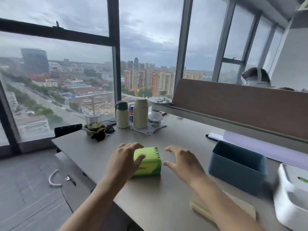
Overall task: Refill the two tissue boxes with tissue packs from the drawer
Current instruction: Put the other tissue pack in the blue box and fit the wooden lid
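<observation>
A green tissue pack [150,164] lies on the grey desk [163,200] in front of me. My left hand [124,160] rests on its left side, fingers curled over the top edge. My right hand [180,161] hovers just right of the pack, fingers spread, not touching it. To the right stands a blue tissue box [236,167] with its top off and nothing visible inside. A white tissue box [293,197] with green tissue showing in its top slot sits at the far right edge. A pale wooden lid [205,209] lies flat under my right forearm.
At the desk's far side stand two cream flasks [131,115], a can, a plastic cup [93,118], sunglasses and a small tub on a cloth. A brown partition [241,104] runs along the right. A drawer cabinet [73,185] sits below the desk's left edge.
</observation>
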Available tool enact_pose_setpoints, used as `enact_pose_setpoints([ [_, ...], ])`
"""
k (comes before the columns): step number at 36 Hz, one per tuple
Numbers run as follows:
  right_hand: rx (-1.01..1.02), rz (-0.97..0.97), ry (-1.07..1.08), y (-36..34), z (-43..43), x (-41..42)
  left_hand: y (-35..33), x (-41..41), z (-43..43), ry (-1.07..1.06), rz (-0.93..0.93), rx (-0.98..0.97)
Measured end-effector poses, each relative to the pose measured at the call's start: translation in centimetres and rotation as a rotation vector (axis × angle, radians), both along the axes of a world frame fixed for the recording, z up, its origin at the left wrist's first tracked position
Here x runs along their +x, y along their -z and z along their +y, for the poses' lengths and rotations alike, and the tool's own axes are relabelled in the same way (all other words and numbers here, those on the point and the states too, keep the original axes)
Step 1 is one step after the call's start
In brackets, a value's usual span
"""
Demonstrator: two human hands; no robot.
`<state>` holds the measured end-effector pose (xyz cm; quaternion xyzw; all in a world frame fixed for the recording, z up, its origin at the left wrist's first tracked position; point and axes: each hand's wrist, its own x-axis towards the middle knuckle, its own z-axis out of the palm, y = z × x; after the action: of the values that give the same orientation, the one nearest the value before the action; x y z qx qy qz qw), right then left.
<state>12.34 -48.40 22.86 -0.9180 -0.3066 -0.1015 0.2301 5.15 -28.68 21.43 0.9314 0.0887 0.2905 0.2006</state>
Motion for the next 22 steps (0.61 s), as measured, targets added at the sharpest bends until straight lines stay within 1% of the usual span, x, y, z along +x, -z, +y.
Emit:
enact_pose_setpoints([
  [2,-0.019,0.052,-0.017,0.5,1.7,0.0,0.6,-0.4,1.2,-0.039,0.031,0.007],
  [5,-0.043,0.132,-0.015,1.5,3.6,0.1,2.0,-1.0,2.6,-0.11,0.224,-0.01],
  [7,-0.023,0.177,0.0,2.2,4.6,0.2,2.8,-1.0,3.3,-0.129,0.35,-0.07],
  [9,0.006,0.205,0.012,2.9,5.3,0.3,3.5,-0.9,3.6,-0.104,0.375,-0.159],
  [11,0.035,0.208,0.016,3.2,5.7,0.4,3.9,-0.8,3.6,-0.082,0.325,-0.208],
  [14,0.08,0.178,0.02,3.1,5.7,0.4,3.7,-0.5,3.1,-0.073,0.229,-0.197],
  [18,0.158,0.131,0.047,2.1,4.6,0.7,2.8,0.4,2.0,-0.032,0.084,-0.24],
  [22,0.24,0.026,0.078,-0.2,2.0,1.1,1.1,2.2,0.1,-0.003,-0.033,-0.196],
])
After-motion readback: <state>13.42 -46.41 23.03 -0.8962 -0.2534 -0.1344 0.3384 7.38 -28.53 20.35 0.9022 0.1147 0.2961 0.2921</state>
